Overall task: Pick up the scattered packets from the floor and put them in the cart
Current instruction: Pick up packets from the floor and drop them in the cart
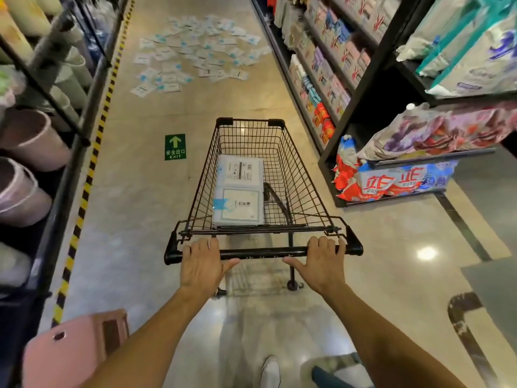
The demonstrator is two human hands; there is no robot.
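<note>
The glossy beige tiled floor (140, 191) of a shop aisle runs between black shelving racks (363, 88). A black wire shopping cart (296, 169) stands mid-aisle, with flat white-and-blue packs (240, 191) lying along its left side. Many small white-and-blue scattered packets (193, 51) lie on the floor well ahead of it. The left hand (202, 264) and right hand (321, 264) each grip the cart's black handle bar (260, 252), fingers curled over it.

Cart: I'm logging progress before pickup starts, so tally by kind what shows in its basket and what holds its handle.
Packets showing a face in the cart: 2, the far packet and the near packet
Grips on the handle: 2, the left grip and the right grip
Total: 4
Whether more packets lie beneath cannot be told.
</note>
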